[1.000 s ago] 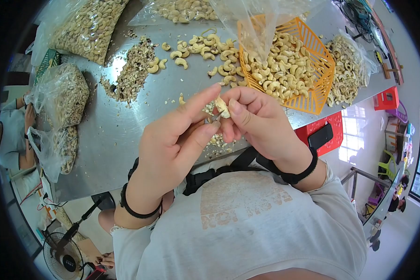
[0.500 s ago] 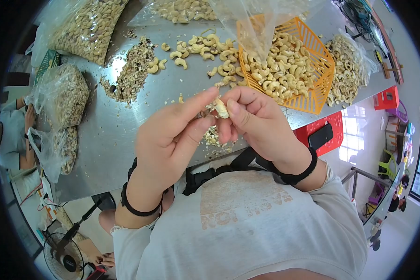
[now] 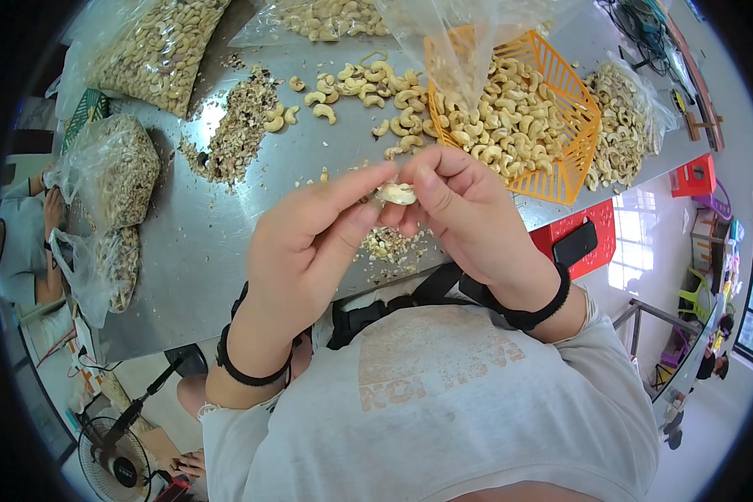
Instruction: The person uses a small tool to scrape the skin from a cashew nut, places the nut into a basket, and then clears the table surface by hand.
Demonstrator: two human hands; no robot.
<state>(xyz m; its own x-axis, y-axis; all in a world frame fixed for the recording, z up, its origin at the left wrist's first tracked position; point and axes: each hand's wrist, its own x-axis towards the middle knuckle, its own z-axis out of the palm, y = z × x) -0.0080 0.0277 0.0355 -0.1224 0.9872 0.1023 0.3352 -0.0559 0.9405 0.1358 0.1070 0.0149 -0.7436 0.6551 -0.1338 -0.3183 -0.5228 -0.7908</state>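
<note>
A pale cashew nut (image 3: pixel 397 194) is held up between both hands, above the near edge of the metal table. My left hand (image 3: pixel 309 230) pinches its left end with thumb and forefinger. At its right end, my right hand (image 3: pixel 468 205) grips it between thumb and curled fingers. Whether the left fingers also hold a small tool I cannot make out. Under the hands lies a small heap of pale crumbs (image 3: pixel 391 244). Loose cashews (image 3: pixel 368 84) are scattered just beyond, and a heap of brownish skin scraps (image 3: pixel 238 125) lies to the left.
An orange plastic basket (image 3: pixel 579 109) of cashews stands at the right, partly under clear plastic. Bags of nuts (image 3: pixel 163 50) and of scraps (image 3: pixel 125 176) line the left. A phone (image 3: pixel 575 244) rests on a red stool (image 3: pixel 602 230). Another person's arm (image 3: pixel 53 217) shows far left.
The cashew between my fingers has been turned from a steep tilt to nearly level. Both hands have shifted slightly, and more of the crumbs below shows.
</note>
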